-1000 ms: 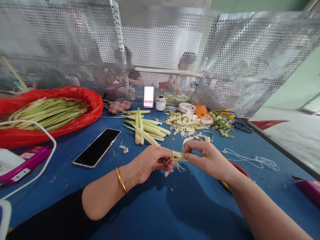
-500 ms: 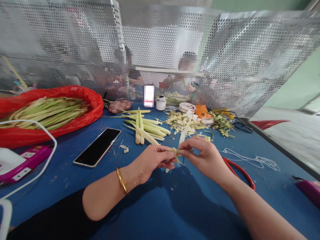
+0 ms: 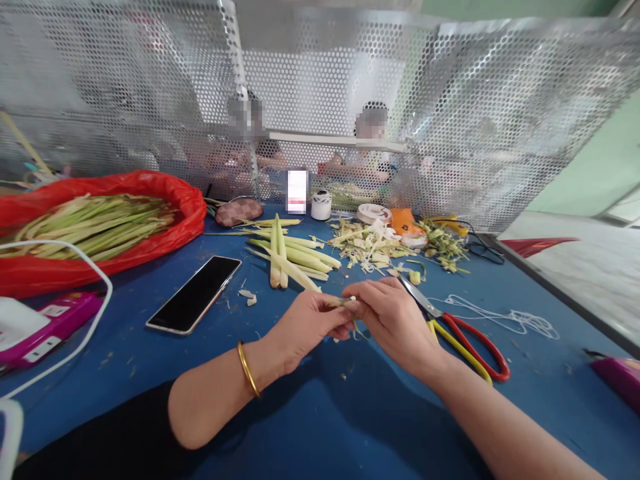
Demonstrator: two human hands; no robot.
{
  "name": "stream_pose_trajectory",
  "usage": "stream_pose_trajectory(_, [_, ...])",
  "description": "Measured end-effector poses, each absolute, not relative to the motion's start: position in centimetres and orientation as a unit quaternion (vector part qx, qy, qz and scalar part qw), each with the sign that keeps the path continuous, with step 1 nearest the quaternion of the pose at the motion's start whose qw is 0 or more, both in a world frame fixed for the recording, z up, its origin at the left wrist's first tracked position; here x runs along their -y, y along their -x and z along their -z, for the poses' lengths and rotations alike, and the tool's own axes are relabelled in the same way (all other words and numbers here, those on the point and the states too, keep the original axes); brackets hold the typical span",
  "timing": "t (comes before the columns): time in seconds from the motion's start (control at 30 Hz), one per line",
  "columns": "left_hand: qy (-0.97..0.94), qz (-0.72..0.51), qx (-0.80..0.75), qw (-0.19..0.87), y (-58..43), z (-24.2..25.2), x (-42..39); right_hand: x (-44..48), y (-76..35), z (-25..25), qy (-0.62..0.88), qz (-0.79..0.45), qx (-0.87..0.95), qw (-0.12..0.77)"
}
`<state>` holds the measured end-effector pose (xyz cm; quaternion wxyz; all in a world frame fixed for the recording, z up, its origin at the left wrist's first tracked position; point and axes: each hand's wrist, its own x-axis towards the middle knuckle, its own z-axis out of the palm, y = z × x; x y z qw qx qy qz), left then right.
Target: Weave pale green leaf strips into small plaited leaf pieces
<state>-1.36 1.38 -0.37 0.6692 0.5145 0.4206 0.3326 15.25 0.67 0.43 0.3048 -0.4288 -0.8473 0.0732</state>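
Note:
My left hand (image 3: 311, 320), with a gold bangle at the wrist, is closed on a small piece of pale green plant leaf (image 3: 340, 301). Fine shreds hang below the fingers. My right hand (image 3: 387, 313) meets it with its fingers pinched on the near end of the same piece, over the blue table (image 3: 320, 427). Most of the piece is hidden by the fingers. Just beyond lie long pale green leaf strips (image 3: 295, 253) and a heap of leaf scraps (image 3: 365, 243). Scissors (image 3: 463, 337) with red and yellow handles rest right of my right hand.
At left are a red bag (image 3: 190, 223) of long leaves, a phone (image 3: 195, 293) and a purple power strip (image 3: 55, 330) with a white cable. White string (image 3: 520, 323) lies at right. A perforated metal screen (image 3: 320, 87) stands behind, with people beyond it.
My right hand has turned and closed in against the left fingers. The pale strip that stood up from its fingers is no longer seen. More of the scissors shows.

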Motion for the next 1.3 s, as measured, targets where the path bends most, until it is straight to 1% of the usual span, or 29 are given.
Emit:
stream_pose_trajectory(0.2, [-0.563,-0.309,-0.438,0.629,1.15,0.57,-1.19,-1.17,-15.49,-0.11,0.423,-0.158,0.821,0.349])
stream_pose_trajectory(0.43, [-0.593,-0.292,-0.437,0.610,0.96,0.57,-0.96,-1.23,-15.49,-0.04,0.413,-0.170,0.813,0.374])
stream_pose_trajectory(0.6, [-0.664,-0.274,-0.425,0.550,1.08,1.03,-1.08,-0.96,-15.26,-0.10,0.435,-0.248,0.782,0.372])
stream_pose_trajectory(0.7, [-0.693,-0.250,-0.424,0.527,1.15,1.12,-1.15,-0.89,-15.11,0.02,0.445,-0.255,0.778,0.363])
stream_pose_trajectory(0.77, [-0.691,-0.238,-0.426,0.533,1.13,1.06,-1.12,-0.85,-15.02,0.07,0.451,-0.237,0.782,0.359])
stream_pose_trajectory(0.83, [-0.677,-0.231,-0.420,0.559,1.04,0.95,-0.99,-0.79,-14.95,0.05,0.451,-0.254,0.775,0.362])
stream_pose_trajectory(1.0, [-0.630,-0.232,-0.395,0.627,0.85,0.70,-0.59,-0.74,-14.88,-0.27,0.419,-0.471,0.669,0.394])
stream_pose_trajectory(1.07, [-0.616,-0.250,-0.393,0.635,0.86,0.65,-0.54,-0.86,-14.87,-0.35,0.422,-0.525,0.620,0.403])
stream_pose_trajectory(1.2, [-0.571,-0.301,-0.400,0.650,0.96,0.52,-0.73,-1.14,-14.92,-0.27,0.431,-0.538,0.584,0.428])
stream_pose_trajectory(1.3, [-0.539,-0.314,-0.405,0.668,1.02,0.56,-0.89,-1.19,-14.95,-0.11,0.431,-0.539,0.582,0.430])
